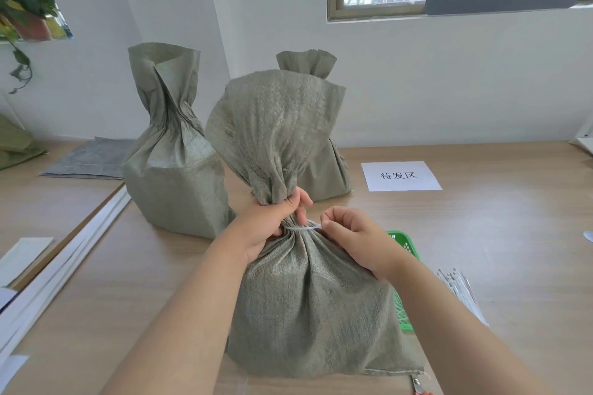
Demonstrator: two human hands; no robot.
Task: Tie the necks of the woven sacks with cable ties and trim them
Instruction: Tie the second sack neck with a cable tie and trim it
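A filled grey-green woven sack (308, 298) stands on the wooden table (481, 234) right in front of me. My left hand (272, 221) grips its gathered neck, with the loose top fanning out above. A white cable tie (303, 227) circles the neck just below that grip. My right hand (356, 237) pinches the tie's free end at the right side of the neck. Two more sacks stand behind: one at the left (173, 154) with a twisted neck, one at the back (321, 151) mostly hidden.
A green plastic basket (405, 244) sits behind my right forearm. A bundle of white cable ties (462, 292) lies to the right. Scissors (418, 386) peek out at the bottom edge. A paper label (401, 176) lies right of the sacks. White strips (64, 253) lie at the left.
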